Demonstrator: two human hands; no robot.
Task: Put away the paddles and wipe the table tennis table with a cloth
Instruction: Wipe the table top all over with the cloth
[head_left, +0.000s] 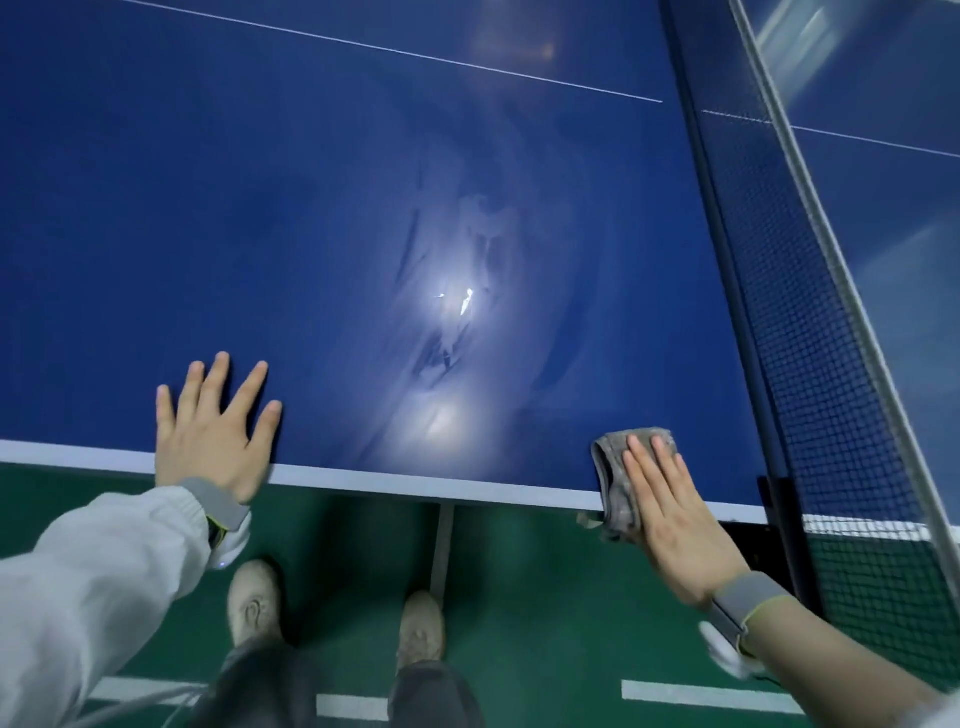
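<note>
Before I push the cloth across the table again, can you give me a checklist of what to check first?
1. Right hand flat on the cloth: ok.
2. Cloth fully on the table: not ok, part hangs over the near edge.
3. Left hand braced flat on the table: ok.
4. Path clear of paddles: ok, none in view.
5. Room beside the net: ok, cloth sits apart from it.
6. Cloth damp enough: cannot tell.

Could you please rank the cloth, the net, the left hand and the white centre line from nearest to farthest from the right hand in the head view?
1. Cloth: under the right hand, at the table's near edge.
2. Net: just right of it.
3. Left hand: flat on the table, far left.
4. Centre line: across the far top.
</note>
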